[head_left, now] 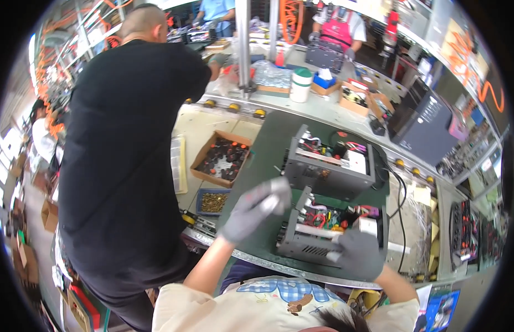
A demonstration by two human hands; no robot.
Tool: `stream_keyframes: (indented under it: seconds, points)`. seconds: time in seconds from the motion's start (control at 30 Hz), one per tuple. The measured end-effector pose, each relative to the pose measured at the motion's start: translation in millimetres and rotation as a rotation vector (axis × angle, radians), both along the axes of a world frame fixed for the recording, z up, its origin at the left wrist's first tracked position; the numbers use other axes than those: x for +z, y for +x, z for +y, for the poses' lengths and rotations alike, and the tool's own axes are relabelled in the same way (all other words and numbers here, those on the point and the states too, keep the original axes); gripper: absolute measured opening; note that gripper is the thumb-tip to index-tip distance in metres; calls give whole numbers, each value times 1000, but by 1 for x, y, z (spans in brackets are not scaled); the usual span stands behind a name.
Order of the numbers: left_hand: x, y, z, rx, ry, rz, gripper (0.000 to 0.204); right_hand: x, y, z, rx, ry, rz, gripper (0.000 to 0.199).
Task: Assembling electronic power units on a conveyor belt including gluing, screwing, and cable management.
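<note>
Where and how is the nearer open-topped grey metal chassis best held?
Probably the nearer chassis is best held by its outer walls, one hand towards each end, coming from the person's side: its open top exposes red wiring, and the second chassis stands close behind.

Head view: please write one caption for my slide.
Gloved right hand at the nearer open case, gloved left hand beside it, another open case behind.
</note>
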State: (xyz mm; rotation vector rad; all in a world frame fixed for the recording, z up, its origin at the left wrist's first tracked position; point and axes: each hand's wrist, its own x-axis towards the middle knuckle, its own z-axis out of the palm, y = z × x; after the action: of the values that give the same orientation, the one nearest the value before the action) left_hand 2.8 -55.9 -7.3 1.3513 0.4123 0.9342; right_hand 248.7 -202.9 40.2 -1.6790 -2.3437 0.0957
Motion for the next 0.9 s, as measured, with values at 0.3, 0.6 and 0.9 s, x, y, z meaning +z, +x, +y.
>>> stream_keyframes:
  seconds: [0.3,0.6,0.9]
  points:
    - [-114,103,91,566,221,779,88,13,-7,0,0,-71,371,22]
    - [-116,44,133,695,401,527,45,49,36,89,-200,389,226,18]
    - [-162,-173,218,1399,105,1793,46,-13,74,192,-170,259,168,17]
